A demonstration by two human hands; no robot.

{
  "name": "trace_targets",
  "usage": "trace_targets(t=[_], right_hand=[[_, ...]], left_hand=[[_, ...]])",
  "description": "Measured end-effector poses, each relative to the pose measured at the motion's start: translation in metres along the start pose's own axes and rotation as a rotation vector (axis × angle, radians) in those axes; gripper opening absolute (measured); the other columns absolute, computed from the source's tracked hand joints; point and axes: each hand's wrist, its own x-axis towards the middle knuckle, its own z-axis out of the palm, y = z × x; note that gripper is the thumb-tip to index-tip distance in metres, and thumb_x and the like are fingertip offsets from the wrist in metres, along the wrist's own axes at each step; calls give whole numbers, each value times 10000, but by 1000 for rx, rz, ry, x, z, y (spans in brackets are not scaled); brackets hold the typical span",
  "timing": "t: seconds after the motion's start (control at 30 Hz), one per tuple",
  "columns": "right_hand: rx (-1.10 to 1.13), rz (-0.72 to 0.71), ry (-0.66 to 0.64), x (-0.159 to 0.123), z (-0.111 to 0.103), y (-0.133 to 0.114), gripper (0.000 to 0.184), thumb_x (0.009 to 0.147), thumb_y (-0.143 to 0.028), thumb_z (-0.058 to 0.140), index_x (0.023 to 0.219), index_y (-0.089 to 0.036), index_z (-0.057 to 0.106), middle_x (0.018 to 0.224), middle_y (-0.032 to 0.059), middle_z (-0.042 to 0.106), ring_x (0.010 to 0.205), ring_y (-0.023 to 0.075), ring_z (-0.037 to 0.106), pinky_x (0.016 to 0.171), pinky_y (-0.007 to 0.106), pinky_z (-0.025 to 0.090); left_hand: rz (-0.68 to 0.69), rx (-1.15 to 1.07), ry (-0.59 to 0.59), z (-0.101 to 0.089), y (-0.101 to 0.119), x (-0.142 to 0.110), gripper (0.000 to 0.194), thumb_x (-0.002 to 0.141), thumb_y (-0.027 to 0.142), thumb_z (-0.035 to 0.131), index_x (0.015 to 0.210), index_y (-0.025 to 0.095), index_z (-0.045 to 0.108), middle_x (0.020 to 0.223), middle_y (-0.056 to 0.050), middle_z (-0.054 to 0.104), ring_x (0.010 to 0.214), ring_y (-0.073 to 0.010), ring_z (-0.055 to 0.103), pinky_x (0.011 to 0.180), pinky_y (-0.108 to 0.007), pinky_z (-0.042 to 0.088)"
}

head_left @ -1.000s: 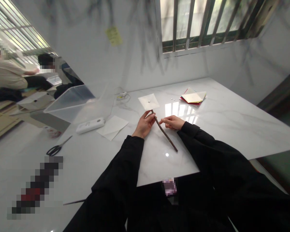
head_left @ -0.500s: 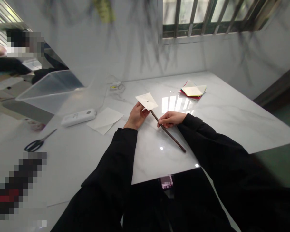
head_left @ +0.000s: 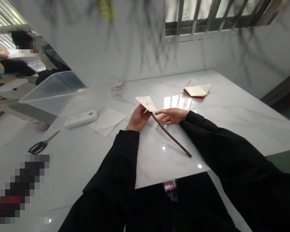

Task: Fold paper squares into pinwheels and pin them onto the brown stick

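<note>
The left hand point(head_left: 138, 118) grasped the stick point(head_left: 170, 135) near its upper end, with its fingers partly hidden behind the paper point(head_left: 145, 102). The paper sat at the head of the stick, tilted, with a small bright pin point(head_left: 147, 104) near its middle. From there the stick slanted down to the right, above the tabletop point(head_left: 236, 119); whether its lower end touched the surface could not be told. The right hand point(head_left: 172, 115) was loose around nothing, its fingers spread just beside the stick; whether a fingertip brushed it was unclear.

Left of the left hand lay a creased white sheet point(head_left: 108, 122), then a white case point(head_left: 81, 119), with scissors point(head_left: 40, 146) farther out. Coloured sheets point(head_left: 197, 91) lay stacked beyond the right hand, near two tiny bits point(head_left: 175, 92).
</note>
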Motion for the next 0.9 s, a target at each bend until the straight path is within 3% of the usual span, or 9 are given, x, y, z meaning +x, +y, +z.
trace_targets(t=[0.23,0.47,0.9], right_hand=[[231,-84,199,10,13,8,142,1005,-276,645,1027,-136,635,923,95,745,768,138,735,751,240,638],[263,-134,215,8,19,6,26,981,-133,645,993,-121,626,811,79,737,691,120,725,692,199,633],[249,-193,227,14,20,9,79,965,-66,642,953,-134,603,790,50,730,662,101,718,642,174,624]], left_hand=[[-34,4,-99,9,-8,-5,179,839,313,788,934,178,716,915,-42,747,897,-196,697,830,-296,558],[-61,22,-98,6,-14,-2,125,848,263,761,908,167,706,872,-46,737,888,-198,697,841,-311,553],[-37,51,-92,10,-13,-4,189,838,298,806,903,151,707,884,-59,743,889,-193,711,782,-271,566]])
